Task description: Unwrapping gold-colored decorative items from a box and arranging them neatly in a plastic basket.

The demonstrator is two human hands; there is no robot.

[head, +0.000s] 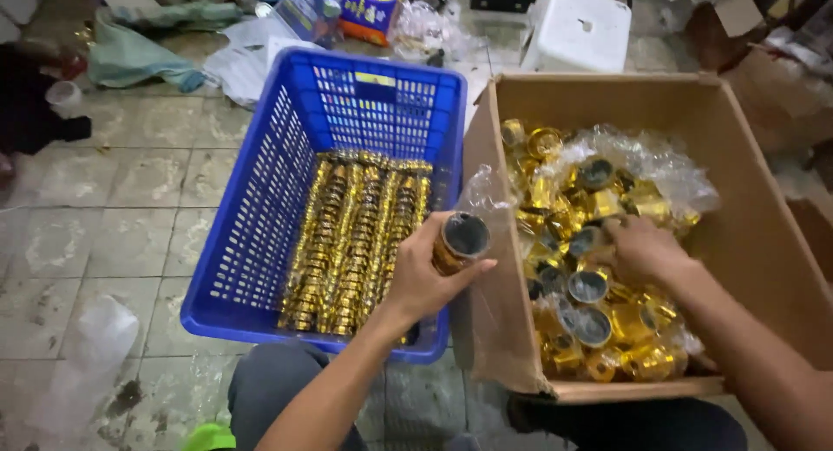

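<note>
My left hand point(423, 276) grips a short stack of shiny gold cups point(460, 241), its dark open end facing me, above the near right corner of a blue plastic crate point(260, 199). Several long rows of nested gold cups point(351, 234) lie side by side in the crate. My right hand point(640, 247) reaches into a cardboard box point(755, 234) and rests on a loose heap of gold cups point(590, 286) lying in clear plastic wrap point(651, 160). Its fingers are curled among the cups; whether they hold one is hidden.
The crate and box sit side by side on a dirty tiled floor point(130, 225). A white plastic stool point(583, 28), cartons, bags and cloth clutter the back. A clear plastic bag point(91, 347) lies at the lower left. My knees show below.
</note>
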